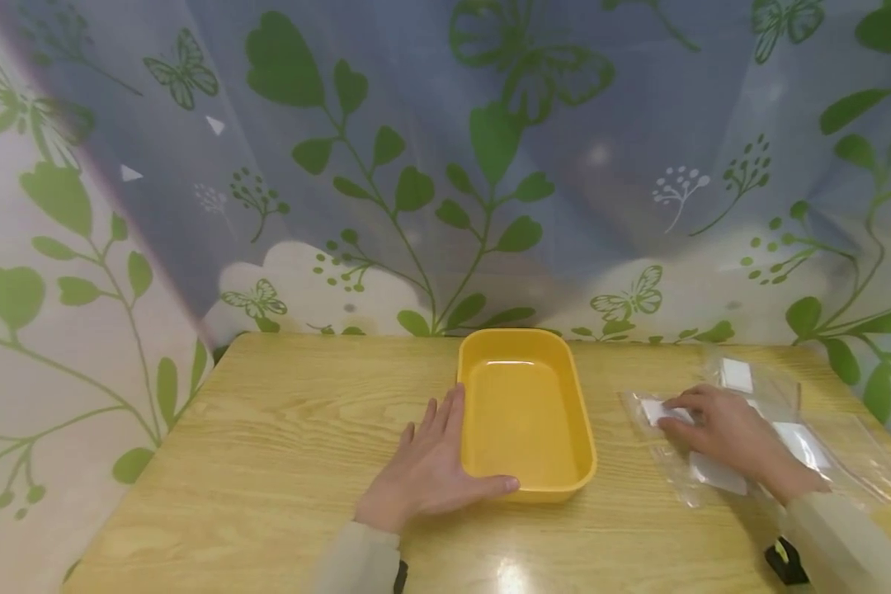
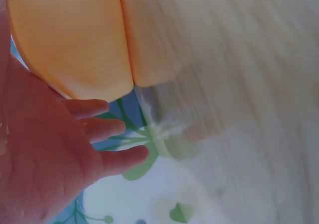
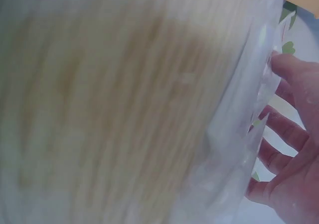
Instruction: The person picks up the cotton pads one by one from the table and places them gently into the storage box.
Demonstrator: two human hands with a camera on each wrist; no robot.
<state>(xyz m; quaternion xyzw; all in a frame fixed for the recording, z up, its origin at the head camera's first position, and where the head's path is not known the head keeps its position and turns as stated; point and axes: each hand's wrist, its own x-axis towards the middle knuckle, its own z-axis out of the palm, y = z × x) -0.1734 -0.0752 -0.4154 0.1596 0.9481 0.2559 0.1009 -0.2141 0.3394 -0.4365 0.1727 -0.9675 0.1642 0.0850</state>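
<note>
A yellow rectangular tray (image 1: 520, 412) stands on the wooden table in the head view. My left hand (image 1: 426, 466) lies against its near left corner, fingers straight along the outer side and thumb over the near rim. In the left wrist view those fingers (image 2: 124, 159) are spread beside the tray (image 2: 75, 40). To the right, my right hand (image 1: 728, 433) pinches a clear plastic bag (image 1: 657, 412) with a white piece in it, between thumb and forefinger. The right wrist view shows the bag's plastic (image 3: 229, 129) against the fingertips; their exact contact is partly hidden.
More clear bags with white pieces lie overlapping around the right hand, one (image 1: 737, 375) behind it and another (image 1: 805, 445) beneath the forearm. A patterned curtain (image 1: 416, 165) hangs along the table's back edge. A black strap (image 1: 785, 561) is near the right sleeve.
</note>
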